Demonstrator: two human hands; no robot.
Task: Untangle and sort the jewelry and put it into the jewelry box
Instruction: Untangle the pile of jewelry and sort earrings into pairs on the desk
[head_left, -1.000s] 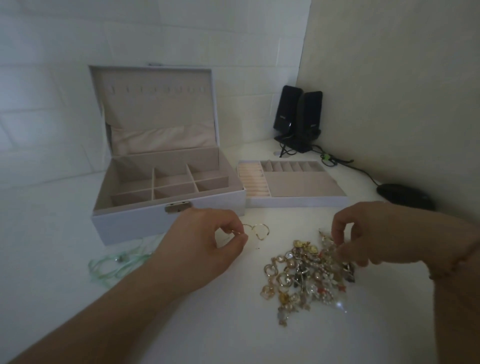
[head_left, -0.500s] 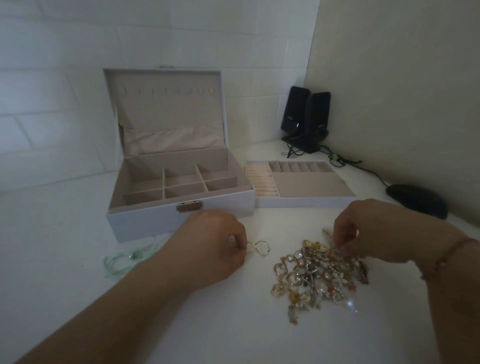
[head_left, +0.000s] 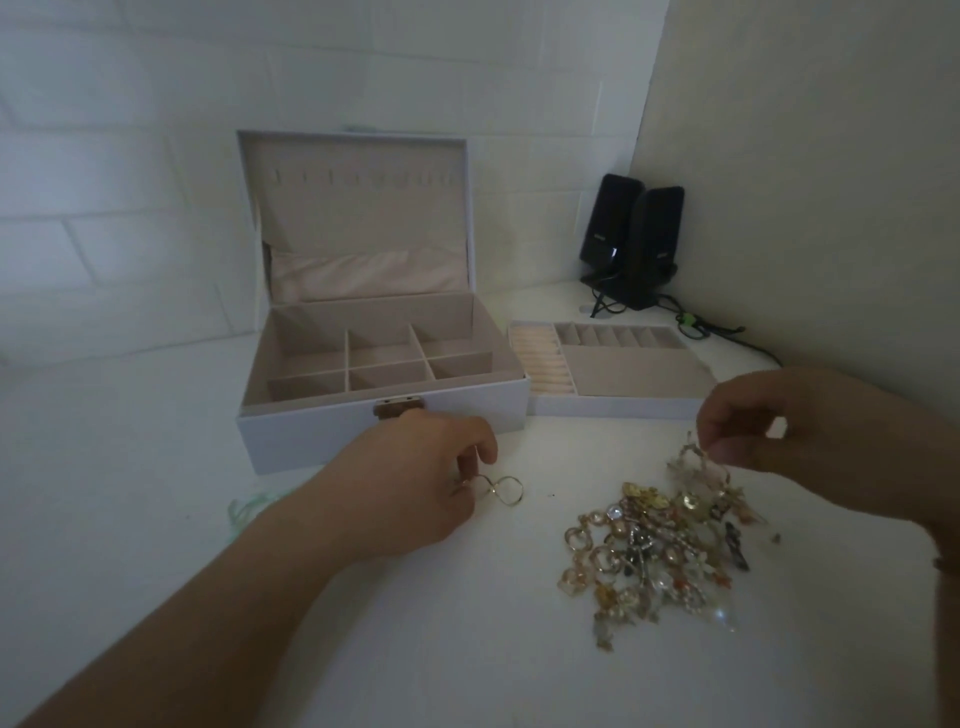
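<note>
No Legible Text in the Frame

Nothing readable is showing anywhere in this dim view. The two black speakers (head_left: 631, 244) standing in the corner are each carrying a small pale mark low on the front, probably a badge, but it is coming through too small and blurred to make out any letters. The open jewelry box (head_left: 384, 431) is showing a metal clasp on its front wall with no lettering visible, and the row of small marks across the inside of its lid is reading as fittings, not characters. The tray (head_left: 613, 405) beside it, the wall and the desk (head_left: 156, 467) are bearing no label, number or sign that can be read.
</note>
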